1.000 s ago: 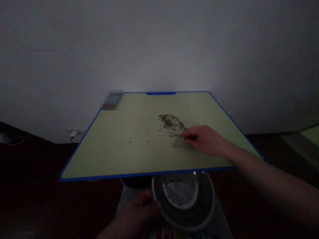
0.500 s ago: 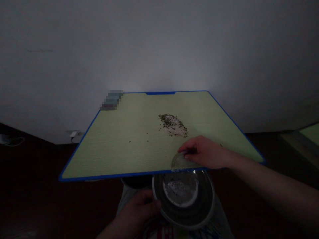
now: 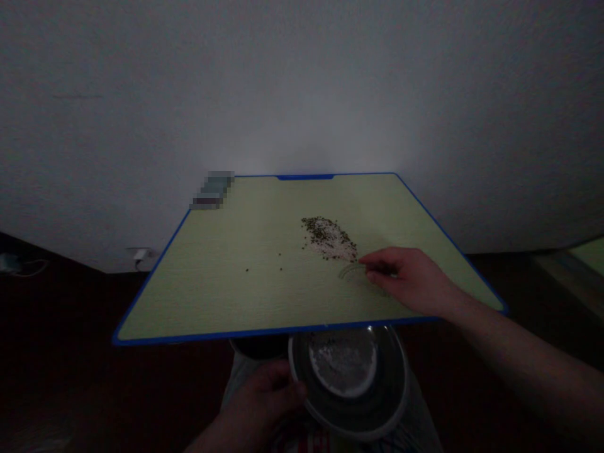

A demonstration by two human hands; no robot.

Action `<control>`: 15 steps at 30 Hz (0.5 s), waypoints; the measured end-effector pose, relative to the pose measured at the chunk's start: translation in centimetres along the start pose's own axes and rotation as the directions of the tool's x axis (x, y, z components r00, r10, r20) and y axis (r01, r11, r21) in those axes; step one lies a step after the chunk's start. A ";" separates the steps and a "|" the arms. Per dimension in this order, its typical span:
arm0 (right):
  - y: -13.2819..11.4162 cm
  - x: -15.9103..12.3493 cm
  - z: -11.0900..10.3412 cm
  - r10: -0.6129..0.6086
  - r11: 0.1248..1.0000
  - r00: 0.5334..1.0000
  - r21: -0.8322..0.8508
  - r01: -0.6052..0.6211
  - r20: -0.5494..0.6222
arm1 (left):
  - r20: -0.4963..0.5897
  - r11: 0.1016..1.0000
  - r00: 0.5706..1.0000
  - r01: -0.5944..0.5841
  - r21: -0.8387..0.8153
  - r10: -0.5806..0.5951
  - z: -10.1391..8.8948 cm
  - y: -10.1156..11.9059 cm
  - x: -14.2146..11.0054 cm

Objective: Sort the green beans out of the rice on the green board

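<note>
In the head view, the pile (image 3: 330,238) of pale and dark grains lies on the desk (image 3: 212,302), just right of the frame's centre. Its long axis slants from upper left to lower right, and that lower right end points at the right hand (image 3: 415,277), the nearer of the two. From the right fingers (image 3: 367,259), the pile is up and to the left, its end just beside their tips; whether they touch cannot be told. These fingers are closed on a clear piece (image 3: 349,270), whose curved edge shows to their left, just below the pile's lower end.

The left hand (image 3: 259,399), at lower centre and well apart from the pile, has its fingers and thumb clamped on the left rim of the bowl (image 3: 391,384). The bowl is below the desk's near edge, down from the pile and slightly right of it, with specks inside. Three dark grains lie apart, left of the pile: two near each other (image 3: 280,269), the third (image 3: 246,270) farther left.
</note>
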State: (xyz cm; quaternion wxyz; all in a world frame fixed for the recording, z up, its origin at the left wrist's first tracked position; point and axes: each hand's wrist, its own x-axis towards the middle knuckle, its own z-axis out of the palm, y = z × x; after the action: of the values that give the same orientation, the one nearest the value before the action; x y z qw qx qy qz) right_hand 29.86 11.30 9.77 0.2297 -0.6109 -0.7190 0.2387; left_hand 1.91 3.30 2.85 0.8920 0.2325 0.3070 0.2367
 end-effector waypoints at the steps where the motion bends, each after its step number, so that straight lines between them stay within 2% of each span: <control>1: 0.4 0.3 -0.1 -0.004 0.998 0.999 -0.058 0.001 -0.049 | 0.000 1.000 1.000 0.001 0.010 -0.001 0.1 0.1 0.0; 4: 1.3 1.2 -0.1 -0.022 0.988 0.992 -0.156 0.002 -0.126 | -0.018 1.000 1.000 -0.013 0.014 0.013 0.2 0.0 0.0; 8: 1.6 1.9 0.0 -0.042 0.981 0.984 -0.194 0.008 -0.175 | -0.035 1.000 0.999 -0.016 -0.021 0.015 0.0 -0.5 0.1; 15: 0.8 2.7 0.1 -0.035 0.983 0.995 -0.181 0.018 -0.095 | -0.003 0.997 1.000 -0.027 -0.070 0.027 -0.2 -0.7 0.3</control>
State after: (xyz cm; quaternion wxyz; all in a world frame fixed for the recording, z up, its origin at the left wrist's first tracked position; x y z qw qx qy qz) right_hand 29.99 14.05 9.27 0.2116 -0.6305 -0.7336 0.1396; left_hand 2.13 2.97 2.19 0.8960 0.2052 0.2963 0.2593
